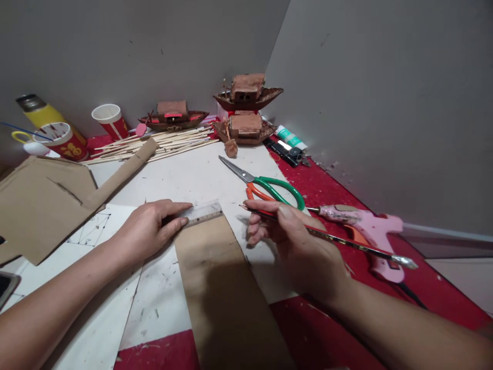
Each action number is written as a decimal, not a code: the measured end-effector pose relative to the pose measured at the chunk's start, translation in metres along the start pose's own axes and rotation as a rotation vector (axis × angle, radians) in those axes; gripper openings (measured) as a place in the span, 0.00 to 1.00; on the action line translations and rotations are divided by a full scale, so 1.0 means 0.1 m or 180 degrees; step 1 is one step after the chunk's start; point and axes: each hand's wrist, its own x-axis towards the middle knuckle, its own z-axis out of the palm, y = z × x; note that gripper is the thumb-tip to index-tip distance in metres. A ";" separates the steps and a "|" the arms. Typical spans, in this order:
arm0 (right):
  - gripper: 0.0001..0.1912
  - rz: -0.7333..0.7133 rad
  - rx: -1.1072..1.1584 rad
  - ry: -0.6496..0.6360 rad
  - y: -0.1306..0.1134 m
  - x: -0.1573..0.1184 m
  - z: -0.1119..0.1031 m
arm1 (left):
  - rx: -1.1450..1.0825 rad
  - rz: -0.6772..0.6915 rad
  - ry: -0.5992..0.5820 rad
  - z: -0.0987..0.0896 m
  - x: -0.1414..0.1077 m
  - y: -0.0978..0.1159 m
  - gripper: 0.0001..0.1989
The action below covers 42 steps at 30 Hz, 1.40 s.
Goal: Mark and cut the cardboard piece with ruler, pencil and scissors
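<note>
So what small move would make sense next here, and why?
Probably bring the tip of the pencil over to the cardboard strip, along the ruler: the left hand holds the ruler across the strip's far end, while the right hand has the pencil pointed that way, its tip off to the strip's right.

3 model boats [246, 125], 2 red cups [115, 128], yellow bottle [49, 114], grey walls [385, 103]

At the ruler's [204, 213] left end, the left hand [153, 227] is placed, thumb and forefinger extended; to the ruler's right, the right hand [302, 246] is held, fingers curled.
</note>
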 end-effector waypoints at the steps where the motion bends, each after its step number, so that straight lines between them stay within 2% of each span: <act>1: 0.23 -0.0006 -0.0021 -0.0010 0.00 0.00 0.00 | 0.0016 0.0014 -0.0007 0.00 0.00 0.00 0.19; 11: 0.23 0.0017 -0.0185 0.0006 -0.05 -0.03 0.06 | -0.0145 0.0174 -0.0388 -0.15 0.02 0.02 0.20; 18: 0.20 0.0041 -0.0150 -0.0088 -0.03 -0.04 0.07 | -0.0211 0.0155 -0.0498 -0.18 0.03 0.00 0.21; 25: 0.14 0.0361 0.0089 -0.0266 -0.07 -0.05 0.15 | -0.0107 0.0225 -0.0552 -0.19 0.04 0.00 0.21; 31: 0.10 0.0680 0.0022 -0.0660 -0.06 0.05 0.37 | -0.0166 0.0371 -0.0500 -0.14 0.06 -0.04 0.22; 35: 0.11 0.0569 -0.0401 -0.0666 0.00 0.16 0.48 | -0.0148 0.0256 -0.0487 -0.14 0.06 -0.03 0.22; 42: 0.10 0.0251 -0.0711 -0.0797 0.07 0.19 0.48 | -0.0083 0.0098 -0.0656 -0.15 0.05 0.00 0.22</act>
